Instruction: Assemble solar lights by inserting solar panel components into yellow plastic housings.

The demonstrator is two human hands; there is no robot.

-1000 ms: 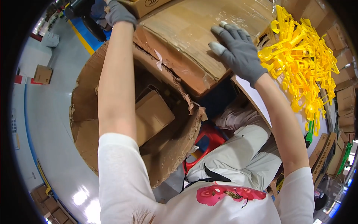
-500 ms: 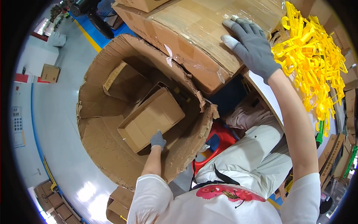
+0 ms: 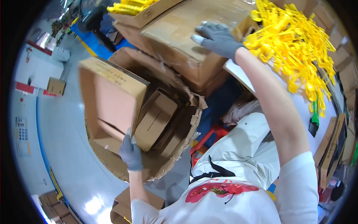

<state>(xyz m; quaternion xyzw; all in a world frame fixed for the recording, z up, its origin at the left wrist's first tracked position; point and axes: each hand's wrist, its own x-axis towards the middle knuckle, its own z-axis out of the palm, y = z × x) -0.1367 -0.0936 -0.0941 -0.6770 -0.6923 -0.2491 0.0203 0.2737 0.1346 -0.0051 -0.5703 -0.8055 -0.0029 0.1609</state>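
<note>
Left hand (image 3: 131, 155), 8 o'clock: fingers closed on near edge of open cardboard box (image 3: 115, 99), held tilted at 9 o'clock over round drum (image 3: 158, 166). Pinch firmly, keep clear of ragged rim. Mouth faces viewer; long axis unclear at this tilt. Right hand (image 3: 218, 39), 1 o'clock: fingers spread over taped carton (image 3: 169, 28), gripping nothing.
</note>
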